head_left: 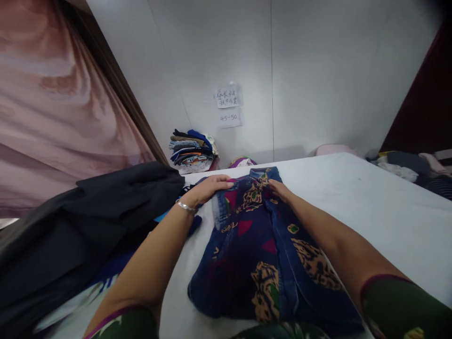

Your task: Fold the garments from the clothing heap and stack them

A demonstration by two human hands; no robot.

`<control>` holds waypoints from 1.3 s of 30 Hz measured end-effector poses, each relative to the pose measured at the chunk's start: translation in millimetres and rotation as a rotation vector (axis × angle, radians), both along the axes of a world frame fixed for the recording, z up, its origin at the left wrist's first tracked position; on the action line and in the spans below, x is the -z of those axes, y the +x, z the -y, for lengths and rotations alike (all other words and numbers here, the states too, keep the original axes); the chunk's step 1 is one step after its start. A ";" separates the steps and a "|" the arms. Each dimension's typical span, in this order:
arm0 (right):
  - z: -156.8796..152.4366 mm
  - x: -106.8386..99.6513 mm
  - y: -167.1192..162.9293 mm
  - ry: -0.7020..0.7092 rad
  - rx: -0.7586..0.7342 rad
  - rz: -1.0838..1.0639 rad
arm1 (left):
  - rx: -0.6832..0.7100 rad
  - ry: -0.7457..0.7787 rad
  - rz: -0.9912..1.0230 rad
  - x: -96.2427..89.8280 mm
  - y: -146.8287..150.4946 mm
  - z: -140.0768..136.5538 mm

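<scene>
A dark blue denim shirt (pixel 240 249) with leopard-like patches and red shapes lies front up on the white table, its collar (pixel 259 173) at the far end. My left hand (pixel 211 187), a silver bracelet at the wrist, is closed on the cloth by the shirt's left-hand shoulder, where a paler sleeve end (pixel 221 212) shows folded in. At the other side of the front opening, just below the collar, my right hand (pixel 281 190) grips the fabric; its fingertips are partly hidden. The hem spreads toward me, close to my body.
Dark garments (pixel 116 207) are heaped on the left. A stack of folded clothes (pixel 192 150) stands beyond the far edge of the white table (pixel 339 193). More clothes (pixel 406 167) lie at the far right. Handwritten paper signs (pixel 229 106) hang on the wall.
</scene>
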State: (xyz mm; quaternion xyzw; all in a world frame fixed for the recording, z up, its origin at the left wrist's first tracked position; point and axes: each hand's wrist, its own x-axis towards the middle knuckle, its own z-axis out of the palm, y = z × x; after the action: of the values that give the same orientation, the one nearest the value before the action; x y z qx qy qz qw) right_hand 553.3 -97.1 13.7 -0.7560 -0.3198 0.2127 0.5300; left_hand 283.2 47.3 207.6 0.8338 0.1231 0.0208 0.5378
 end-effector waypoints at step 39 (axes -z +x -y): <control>187.3 -12.1 -110.0 -0.642 -0.200 0.738 | 0.154 0.806 0.007 201.4 11.0 198.9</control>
State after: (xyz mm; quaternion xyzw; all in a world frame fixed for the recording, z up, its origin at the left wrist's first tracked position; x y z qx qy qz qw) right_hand 443.3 -284.4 25.8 -0.8716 -0.4753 0.0685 0.0990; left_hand 294.1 -151.5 6.1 0.9845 0.0406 0.0298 0.1683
